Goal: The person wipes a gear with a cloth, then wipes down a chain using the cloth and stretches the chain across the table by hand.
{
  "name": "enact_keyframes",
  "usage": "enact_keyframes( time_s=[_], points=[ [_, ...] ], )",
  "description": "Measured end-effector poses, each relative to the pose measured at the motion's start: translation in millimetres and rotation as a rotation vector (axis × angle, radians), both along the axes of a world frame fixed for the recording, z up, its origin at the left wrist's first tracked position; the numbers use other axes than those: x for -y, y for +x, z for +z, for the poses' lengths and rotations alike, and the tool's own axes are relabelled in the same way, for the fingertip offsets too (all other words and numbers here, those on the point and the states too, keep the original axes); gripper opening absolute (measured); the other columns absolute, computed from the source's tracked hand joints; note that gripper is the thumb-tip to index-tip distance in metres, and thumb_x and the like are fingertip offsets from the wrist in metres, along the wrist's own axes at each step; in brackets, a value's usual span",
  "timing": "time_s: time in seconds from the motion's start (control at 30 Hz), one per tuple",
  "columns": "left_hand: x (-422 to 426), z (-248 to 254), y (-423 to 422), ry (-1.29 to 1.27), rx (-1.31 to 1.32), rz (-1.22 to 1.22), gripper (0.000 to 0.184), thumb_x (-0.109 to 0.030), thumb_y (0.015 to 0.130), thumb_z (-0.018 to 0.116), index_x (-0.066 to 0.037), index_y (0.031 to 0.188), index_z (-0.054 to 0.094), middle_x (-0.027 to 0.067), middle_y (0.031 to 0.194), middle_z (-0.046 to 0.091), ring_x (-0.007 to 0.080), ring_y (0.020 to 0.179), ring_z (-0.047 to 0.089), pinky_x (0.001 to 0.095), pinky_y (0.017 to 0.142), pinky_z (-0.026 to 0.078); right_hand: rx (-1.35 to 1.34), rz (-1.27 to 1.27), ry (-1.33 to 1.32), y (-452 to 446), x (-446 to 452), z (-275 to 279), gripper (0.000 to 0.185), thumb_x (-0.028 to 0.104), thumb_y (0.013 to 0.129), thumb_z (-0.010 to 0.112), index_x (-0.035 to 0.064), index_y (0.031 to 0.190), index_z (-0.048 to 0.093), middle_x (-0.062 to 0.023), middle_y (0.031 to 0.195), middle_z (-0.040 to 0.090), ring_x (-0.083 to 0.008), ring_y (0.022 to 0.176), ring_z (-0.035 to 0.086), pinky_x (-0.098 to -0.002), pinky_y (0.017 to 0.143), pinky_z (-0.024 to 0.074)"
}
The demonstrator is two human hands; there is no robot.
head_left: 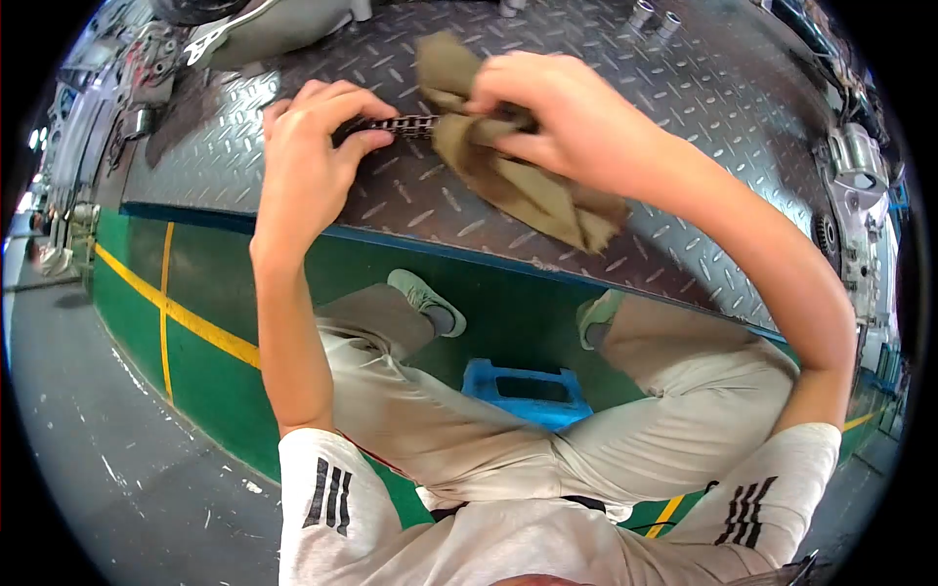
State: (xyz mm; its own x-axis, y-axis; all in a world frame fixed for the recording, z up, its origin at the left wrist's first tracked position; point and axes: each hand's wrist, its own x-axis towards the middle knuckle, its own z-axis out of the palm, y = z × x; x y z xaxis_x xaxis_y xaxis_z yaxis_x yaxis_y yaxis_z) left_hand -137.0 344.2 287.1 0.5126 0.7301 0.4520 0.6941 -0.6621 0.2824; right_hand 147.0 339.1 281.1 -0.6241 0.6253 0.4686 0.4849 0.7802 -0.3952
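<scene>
A short stretch of metal roller chain [412, 126] runs between my hands, just above the diamond-plate bench top. My left hand [318, 132] pinches the chain's left end between thumb and fingers. On the right, my right hand [557, 122] is closed on an olive-brown cloth [528, 190], which wraps round the chain's other end. One corner of the cloth sticks up beyond my fingers, and a long flap hangs toward the bench's near edge. The part of the chain inside the cloth is hidden.
Small metal sockets [668, 24] stand at the back right of the bench top [391, 200]. A grey-green bag-like item [269, 34] lies at the back left. Metal parts [860, 161] crowd the right side. Below, a blue plastic stool [528, 391] sits between my legs.
</scene>
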Motion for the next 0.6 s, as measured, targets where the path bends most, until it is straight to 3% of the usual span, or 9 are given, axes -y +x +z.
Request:
enact_keyframes(
  time_s=[0.03, 0.13, 0.27, 0.33, 0.47, 0.53, 0.6],
  points=[
    [2.2, 3.7, 2.2, -0.052, -0.028, 0.049, 0.016, -0.009, 0.083, 0.079, -0.003, 0.098, 0.076, 0.007, 0.098, 0.075, 0.0273, 0.102, 0.066, 0.0397, 0.1, 0.043, 0.017, -0.043, -0.054, 20.4, 14.2, 5.9, 0.026, 0.007, 0.082, 0.08, 0.0033, 0.103, 0.065, -0.016, 0.1, 0.067, -0.0415, 0.099, 0.065, -0.0473, 0.086, 0.0541],
    [-0.5, 4.2, 2.3, -0.08, -0.015, 0.022, 0.019, -0.007, 0.081, 0.081, -0.003, 0.099, 0.078, 0.0056, 0.095, 0.072, 0.0274, 0.099, 0.064, 0.0386, 0.097, 0.045, 0.075, -0.163, -0.054, 80.4, 65.4, 15.8, 0.03, -0.005, 0.077, 0.079, 0.0009, 0.102, 0.063, -0.0143, 0.103, 0.066, -0.0391, 0.097, 0.064, -0.0444, 0.084, 0.0538],
    [3.0, 3.4, 8.7, -0.165, 0.089, -0.003, 0.02, -0.001, 0.081, 0.08, 0.0, 0.101, 0.077, 0.007, 0.095, 0.071, 0.026, 0.096, 0.064, 0.0361, 0.093, 0.048, 0.12, -0.281, -0.174, 118.0, 90.4, 20.5, 0.033, -0.007, 0.074, 0.08, -0.0004, 0.103, 0.066, -0.014, 0.106, 0.069, -0.0355, 0.098, 0.066, -0.0409, 0.083, 0.0546],
    [2.2, 2.7, 8.9, -0.322, 0.217, -0.012, 0.021, 0.003, 0.081, 0.078, 0.002, 0.102, 0.077, 0.0088, 0.095, 0.07, 0.0237, 0.094, 0.065, 0.033, 0.089, 0.051, 0.134, -0.285, -0.146, 108.6, 84.0, 22.3, 0.033, -0.005, 0.074, 0.082, -0.0006, 0.102, 0.067, -0.0139, 0.103, 0.069, -0.0362, 0.098, 0.066, -0.0419, 0.083, 0.0547],
    [3.6, -0.7, 7.8, -0.307, 0.241, -0.011, 0.021, 0.005, 0.081, 0.077, 0.004, 0.102, 0.075, 0.0095, 0.096, 0.07, 0.0224, 0.093, 0.067, 0.0315, 0.089, 0.051, 0.089, -0.18, -0.069, 43.3, 42.0, 16.7, 0.026, 0.012, 0.085, 0.081, 0.0036, 0.101, 0.063, -0.015, 0.1, 0.068, -0.0383, 0.1, 0.067, -0.046, 0.084, 0.0551],
    [3.6, -0.4, 10.2, -0.274, 0.246, -0.014, 0.021, 0.002, 0.081, 0.08, 0.001, 0.102, 0.076, 0.0102, 0.094, 0.072, 0.0281, 0.09, 0.066, 0.037, 0.084, 0.052, 0.089, -0.081, 0.069, 4.9, 15.6, 14.1, 0.026, 0.016, 0.086, 0.08, 0.004, 0.101, 0.062, -0.016, 0.1, 0.069, -0.0399, 0.102, 0.069, -0.0498, 0.085, 0.0561],
    [3.8, 0.0, 9.3, -0.266, 0.225, 0.007, 0.022, 0.002, 0.08, 0.08, 0.002, 0.102, 0.076, 0.0104, 0.095, 0.073, 0.0277, 0.09, 0.067, 0.0365, 0.084, 0.053, 0.134, -0.134, 0.07, -28.4, -0.4, 12.1, 0.029, 0.017, 0.086, 0.08, 0.0044, 0.105, 0.063, -0.0166, 0.102, 0.07, -0.0407, 0.105, 0.069, -0.0509, 0.086, 0.0571]
  ],
)
